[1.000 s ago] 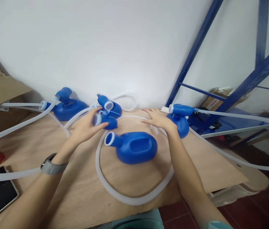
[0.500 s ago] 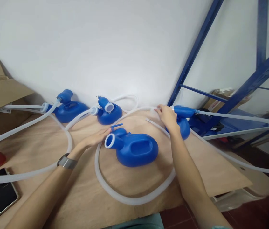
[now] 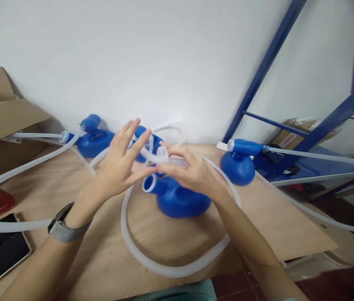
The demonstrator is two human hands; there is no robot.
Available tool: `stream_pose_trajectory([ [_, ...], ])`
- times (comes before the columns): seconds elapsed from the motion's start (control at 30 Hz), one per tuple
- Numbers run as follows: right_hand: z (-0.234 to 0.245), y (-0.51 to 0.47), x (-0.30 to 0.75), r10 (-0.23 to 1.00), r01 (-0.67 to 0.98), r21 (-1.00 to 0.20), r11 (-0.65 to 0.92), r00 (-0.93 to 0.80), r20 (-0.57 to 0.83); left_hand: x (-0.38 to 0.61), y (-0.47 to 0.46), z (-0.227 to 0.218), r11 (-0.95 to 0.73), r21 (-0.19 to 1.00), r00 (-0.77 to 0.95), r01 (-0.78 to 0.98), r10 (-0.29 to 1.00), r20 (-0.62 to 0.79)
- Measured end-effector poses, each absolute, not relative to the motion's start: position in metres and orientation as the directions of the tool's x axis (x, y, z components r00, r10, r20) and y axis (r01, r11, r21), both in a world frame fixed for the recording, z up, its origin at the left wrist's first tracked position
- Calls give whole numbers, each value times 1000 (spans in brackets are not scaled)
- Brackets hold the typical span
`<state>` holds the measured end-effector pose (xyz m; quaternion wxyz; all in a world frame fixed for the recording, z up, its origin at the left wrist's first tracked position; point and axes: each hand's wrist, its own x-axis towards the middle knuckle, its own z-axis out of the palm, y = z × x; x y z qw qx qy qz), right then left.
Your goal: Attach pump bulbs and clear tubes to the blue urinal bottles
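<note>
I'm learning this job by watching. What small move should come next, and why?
Perhaps close the left hand on the translucent white plastic piece to steady it: the right hand appears to grip it, while the left hand is spread open beside it.

2 bare hands [image 3: 119, 163], 4 blue jugs [image 3: 181, 203], 1 phone [image 3: 1, 257], 1 wristwatch [image 3: 67, 232], 1 red object [image 3: 4, 200], 1 blue rack [image 3: 265, 67], 1 wooden tabletop [image 3: 101, 246]
</note>
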<state>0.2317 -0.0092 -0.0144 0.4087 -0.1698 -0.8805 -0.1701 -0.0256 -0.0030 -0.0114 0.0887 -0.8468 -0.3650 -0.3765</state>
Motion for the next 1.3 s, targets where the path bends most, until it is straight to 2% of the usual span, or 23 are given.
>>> stream_pose_trajectory([
  [0.03, -15, -12, 229, 135, 387, 174, 906, -653, 745, -25, -6, -10, -732, 122, 494, 670, 563, 663],
  [0.1, -16, -13, 227, 160, 340, 126, 932, -698, 698, -27, -8, -8, -758, 166, 565, 631, 596, 571],
  [0.2, -17, -6, 230, 257, 303, -34, 952, -737, 625, -39, -8, -1, -751, 234, 565, 618, 630, 532],
  [0.27, -20, 0, 237, 330, 308, -140, 941, -745, 579, -53, -8, 5, -729, 233, 535, 644, 646, 545],
  [0.33, -25, 6, 248, 453, 385, -240, 891, -749, 484, -71, -10, 10, -709, 223, 528, 669, 664, 529],
  [0.4, -33, 11, 262, 572, 496, -291, 818, -756, 318, -86, -13, 8, -685, 227, 538, 692, 700, 470],
  [0.47, -43, 13, 273, 631, 574, -298, 763, -762, 148, -92, -16, -3, -654, 233, 545, 720, 741, 392],
  [0.53, -52, 13, 278, 661, 613, -313, 726, -747, 73, -86, -17, -22, -624, 241, 549, 743, 775, 314],
  [0.63, -63, 13, 277, 674, 605, -345, 718, -728, 125, -62, -15, -51, -588, 294, 529, 753, 808, 261],
  [0.83, -83, 19, 278, 673, 588, -342, 733, -700, 237, -31, -11, -80, -575, 434, 448, 694, 816, 366],
  [0.97, -89, 19, 278, 731, 609, -419, 674, -629, 263, -26, -20, -101, -533, 509, 391, 676, 845, 364],
  [1.1, -87, 14, 274, 809, 664, -480, 573, -552, 201, -13, -27, -125, -502, 497, 285, 708, 847, 449],
  [1.2, -87, 11, 274, 812, 685, -448, 574, -546, 206, -2, -27, -137, -532, 453, 242, 715, 797, 554],
  [1.3, -89, 10, 277, 776, 670, -398, 627, -583, 241, 4, -27, -142, -541, 390, 246, 745, 767, 593],
])
